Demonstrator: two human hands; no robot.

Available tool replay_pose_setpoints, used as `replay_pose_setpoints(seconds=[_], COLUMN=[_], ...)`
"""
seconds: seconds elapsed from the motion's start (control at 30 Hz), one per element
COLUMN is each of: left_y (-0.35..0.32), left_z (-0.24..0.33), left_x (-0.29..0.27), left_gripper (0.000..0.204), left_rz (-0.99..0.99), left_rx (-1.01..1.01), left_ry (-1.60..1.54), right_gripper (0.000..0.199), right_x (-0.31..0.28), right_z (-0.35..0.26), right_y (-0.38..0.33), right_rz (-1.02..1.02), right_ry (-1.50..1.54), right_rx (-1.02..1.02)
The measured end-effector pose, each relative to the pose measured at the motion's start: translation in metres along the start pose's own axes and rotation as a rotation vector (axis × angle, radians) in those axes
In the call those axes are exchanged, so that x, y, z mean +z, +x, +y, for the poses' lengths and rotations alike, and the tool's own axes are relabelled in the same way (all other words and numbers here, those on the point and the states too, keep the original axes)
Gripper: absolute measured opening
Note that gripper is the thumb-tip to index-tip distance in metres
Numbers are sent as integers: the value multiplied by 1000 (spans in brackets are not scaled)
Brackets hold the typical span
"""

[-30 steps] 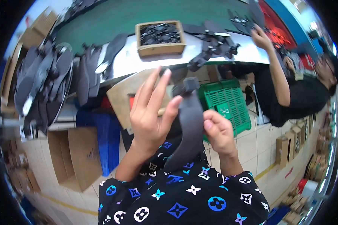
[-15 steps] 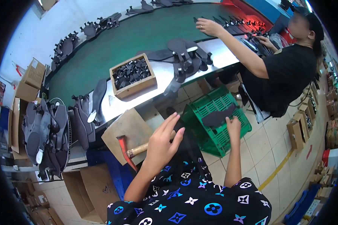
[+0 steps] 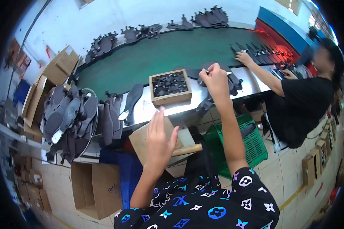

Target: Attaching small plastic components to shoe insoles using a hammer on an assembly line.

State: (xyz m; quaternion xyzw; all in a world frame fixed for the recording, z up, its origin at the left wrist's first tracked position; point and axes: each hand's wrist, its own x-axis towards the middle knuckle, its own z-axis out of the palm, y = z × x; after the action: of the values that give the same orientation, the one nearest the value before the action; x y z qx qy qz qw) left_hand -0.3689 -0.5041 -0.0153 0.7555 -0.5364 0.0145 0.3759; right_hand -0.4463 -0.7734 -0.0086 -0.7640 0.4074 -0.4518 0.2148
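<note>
My left hand [image 3: 159, 143] is raised with its fingers stretched out, holding nothing. It hides part of a tan board [image 3: 139, 142] and the head of a hammer, whose wooden handle [image 3: 187, 150] sticks out to the right. My right hand [image 3: 216, 81] reaches over a pile of dark grey sandal soles [image 3: 235, 84] on the metal table edge. Its fingers are pinched around something small and dark, mostly hidden. Left of it stands a wooden box [image 3: 171, 100] of small black pieces. Below my right forearm, a dark sole [image 3: 247, 129] lies in a green plastic crate [image 3: 262, 154].
A green conveyor belt [image 3: 141, 63] runs behind the metal edge. At left, a round basket [image 3: 96, 122] is heaped with soles. A cardboard box [image 3: 99, 191] stands on the floor. To the right, a co-worker [image 3: 305, 91] in black reaches over the belt.
My right hand has left the sole in the green crate and moved up to the pile on the table. My left hand stays raised and open. The view has shifted.
</note>
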Motion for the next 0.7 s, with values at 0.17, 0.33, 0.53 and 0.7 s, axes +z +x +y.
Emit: replay_pose_setpoints(seconds=[0.17, 0.33, 0.53, 0.7], left_y=[13, -46, -60, -31], left_z=[-15, -26, -67, -54], left_x=[-13, -63, -93, -73], left_gripper=[99, 78, 72, 51], left_rz=[404, 805, 778, 625], left_rx=[271, 57, -29, -232], left_ry=[-301, -624, -1048, -1215], right_gripper=[31, 80, 68, 23], right_x=[-58, -20, -22, -74], right_z=[-136, -106, -5, 60], right_y=[-103, -164, -249, -295], right_rz=[-936, -1041, -861, -659], right_ry=[1151, 986, -310, -251], right_rx=[123, -146, -379, -175])
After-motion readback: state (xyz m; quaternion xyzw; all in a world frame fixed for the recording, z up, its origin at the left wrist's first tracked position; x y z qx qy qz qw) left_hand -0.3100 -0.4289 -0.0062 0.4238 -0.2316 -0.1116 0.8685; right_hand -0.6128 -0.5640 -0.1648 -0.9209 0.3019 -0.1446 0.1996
